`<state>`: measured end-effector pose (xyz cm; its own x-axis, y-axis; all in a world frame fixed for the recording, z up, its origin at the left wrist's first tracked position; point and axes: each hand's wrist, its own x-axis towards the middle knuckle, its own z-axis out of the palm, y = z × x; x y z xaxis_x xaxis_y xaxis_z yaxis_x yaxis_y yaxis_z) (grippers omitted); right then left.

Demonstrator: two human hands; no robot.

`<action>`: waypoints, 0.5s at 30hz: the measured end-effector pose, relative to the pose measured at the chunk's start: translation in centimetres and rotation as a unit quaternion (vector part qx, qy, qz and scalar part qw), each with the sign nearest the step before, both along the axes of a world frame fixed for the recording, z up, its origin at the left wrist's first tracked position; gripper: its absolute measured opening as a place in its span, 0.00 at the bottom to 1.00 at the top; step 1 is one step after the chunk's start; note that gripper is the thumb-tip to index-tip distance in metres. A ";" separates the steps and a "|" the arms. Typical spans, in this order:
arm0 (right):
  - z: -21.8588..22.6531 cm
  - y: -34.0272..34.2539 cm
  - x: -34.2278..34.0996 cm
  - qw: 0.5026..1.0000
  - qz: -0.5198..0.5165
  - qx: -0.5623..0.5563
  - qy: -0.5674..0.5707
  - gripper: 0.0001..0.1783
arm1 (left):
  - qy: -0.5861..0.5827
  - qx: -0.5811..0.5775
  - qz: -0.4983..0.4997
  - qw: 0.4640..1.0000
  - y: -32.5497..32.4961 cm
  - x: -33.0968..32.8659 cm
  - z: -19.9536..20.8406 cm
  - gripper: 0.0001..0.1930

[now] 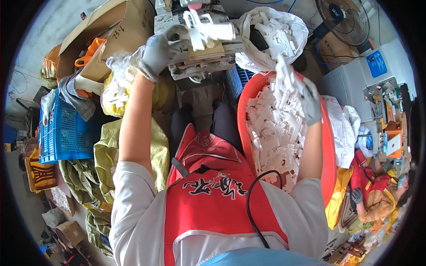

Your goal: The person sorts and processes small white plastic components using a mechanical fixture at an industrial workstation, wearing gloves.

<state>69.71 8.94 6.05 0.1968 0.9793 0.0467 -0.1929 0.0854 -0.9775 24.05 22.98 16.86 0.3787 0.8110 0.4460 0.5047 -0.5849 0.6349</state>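
Observation:
My left hand (162, 49), in a grey-white glove, is at the left side of a bench machine (199, 66). Its fingers are apart, with the tips close beside a white plastic pistol-shaped part (217, 32). That part lies over a tan block on the machine; whether the fingertips touch it I cannot tell. Above the right side of a red tub (329, 150), my right hand (310, 104), gloved alike, is closed on a white plastic part (285, 76), slightly blurred. Many loose white plastic parts (275, 133) fill the tub below it.
Behind the tub stands a white sack (295, 31) of similar parts. A fan (344, 20) is at the far right. On the left are a cardboard box (111, 35), a blue crate (66, 137) and yellowish sacks (108, 146). Another person (377, 195) sits at the right.

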 end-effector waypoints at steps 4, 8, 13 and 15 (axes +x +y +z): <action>2.9 5.7 -7.0 0.988 0.036 0.145 0.035 0.17 | -0.091 0.056 0.118 0.987 -2.5 -2.8 -1.0 0.17; 7.3 10.0 -15.7 0.970 0.087 0.195 -0.114 0.15 | -0.086 0.053 0.191 0.976 -7.0 -8.4 -3.8 0.14; 8.0 13.2 -18.7 0.944 0.171 0.096 -0.265 0.13 | -0.161 -0.036 0.235 0.958 -13.7 -13.7 -7.3 0.12; 8.3 13.9 -18.6 0.917 0.191 0.105 -0.333 0.17 | -0.215 -0.094 0.255 0.938 -15.9 -15.0 -8.7 0.12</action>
